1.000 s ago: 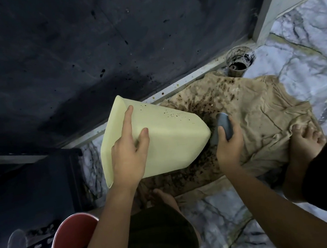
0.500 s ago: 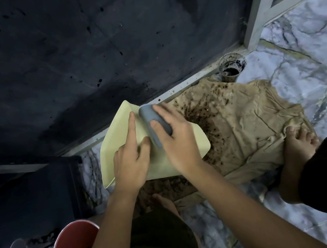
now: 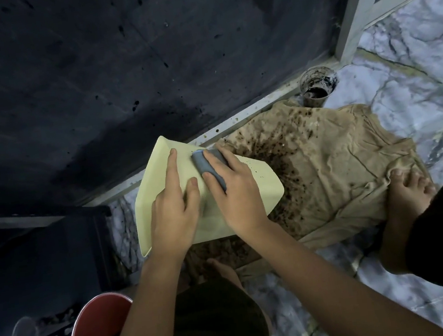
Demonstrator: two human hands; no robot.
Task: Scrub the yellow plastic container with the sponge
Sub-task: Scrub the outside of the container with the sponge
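Yellow plastic container [image 3: 252, 180] held on its side above a stained cloth [image 3: 334, 165] while a sponge [image 3: 209, 166] is pressed to its upper face.

The container is steadied by the left hand [image 3: 174, 215], laid flat on its wall with fingers spread and the thumb alongside. The grey-blue sponge is gripped by the right hand [image 3: 236, 196], fingers curled over it, just beside the left hand. Dark specks are seen on the cloth and on the container's wall. A soiled clear cup [image 3: 316, 87] stands at the cloth's far edge on the marbled floor [image 3: 411, 66]; a bare foot [image 3: 410, 195] rests on the cloth's right side.
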